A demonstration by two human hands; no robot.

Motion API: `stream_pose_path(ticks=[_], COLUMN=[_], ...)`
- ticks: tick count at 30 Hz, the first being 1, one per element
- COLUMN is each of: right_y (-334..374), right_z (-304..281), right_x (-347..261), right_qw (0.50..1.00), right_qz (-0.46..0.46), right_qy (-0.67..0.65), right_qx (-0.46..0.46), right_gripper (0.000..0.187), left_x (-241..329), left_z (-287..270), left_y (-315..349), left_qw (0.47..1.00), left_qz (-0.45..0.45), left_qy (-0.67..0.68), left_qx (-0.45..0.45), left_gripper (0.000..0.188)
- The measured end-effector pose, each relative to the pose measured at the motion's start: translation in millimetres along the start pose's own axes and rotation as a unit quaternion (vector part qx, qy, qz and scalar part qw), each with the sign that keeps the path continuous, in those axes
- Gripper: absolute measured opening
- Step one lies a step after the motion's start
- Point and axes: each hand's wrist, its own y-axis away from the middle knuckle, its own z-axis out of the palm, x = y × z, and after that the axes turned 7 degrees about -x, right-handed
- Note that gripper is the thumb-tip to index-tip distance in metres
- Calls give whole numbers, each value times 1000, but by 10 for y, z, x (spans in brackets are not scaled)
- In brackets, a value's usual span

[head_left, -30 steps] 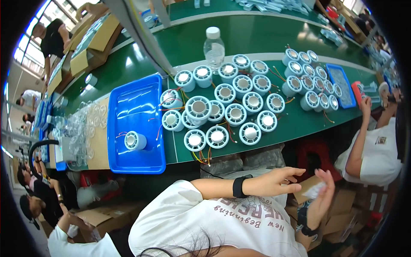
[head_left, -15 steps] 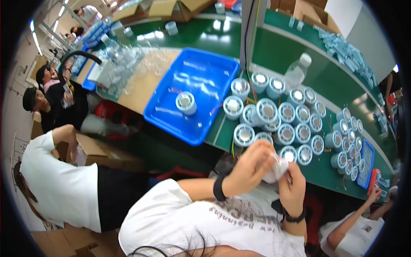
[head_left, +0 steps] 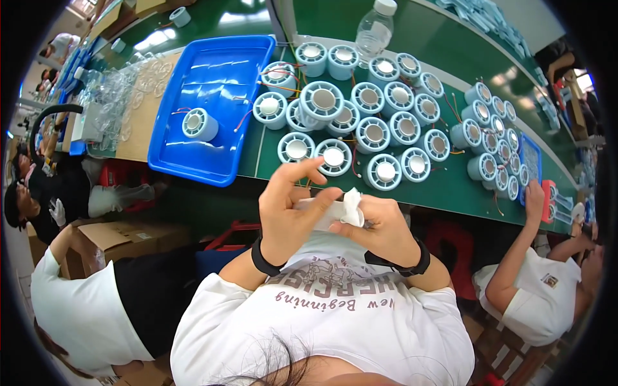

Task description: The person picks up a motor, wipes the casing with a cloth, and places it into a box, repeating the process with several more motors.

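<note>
A crumpled white piece, like tissue or thin cloth, is between my hands above my lap. My left hand has its index finger raised and its thumb stretched over the white material; its lower fingers are partly hidden behind it. My right hand pinches the bunched end between thumb and curled fingers. Closest to them on the bench stand light-blue round motor-like units with silver centres and slotted rims. One such unit sits higher, on top of others.
A blue tray holding a single unit lies at left on the green bench. A clear bottle stands behind the units. More units cluster at right, near a co-worker's arm. Another co-worker is at left.
The view has shifted, bringing the bench units nearer. My left hand has moved apart from the right, its index finger now raised. The white piece remains between the hands.
</note>
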Motion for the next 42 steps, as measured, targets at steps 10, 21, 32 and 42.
stream_pose_path(ticks=[10,21,32,42], right_y=[-69,-28,69,-47], right_z=[173,-37,-49,-378], right_x=[165,-31,-100,-517], right_qw=[865,914,961,888], right_qz=[-400,-179,-158,-260], right_qy=[-235,-314,-186,-329], right_qx=[191,185,134,188], right_gripper=[25,40,40,39], left_x=[-278,175,-7,-59], left_z=[95,-124,-83,46], left_y=[55,43,-30,-26], left_qw=[993,982,992,988], left_qz=[112,101,-46,-19], left_qy=[-42,-128,29,39], left_qx=[-14,-95,-111,-149], left_gripper=[42,50,31,22])
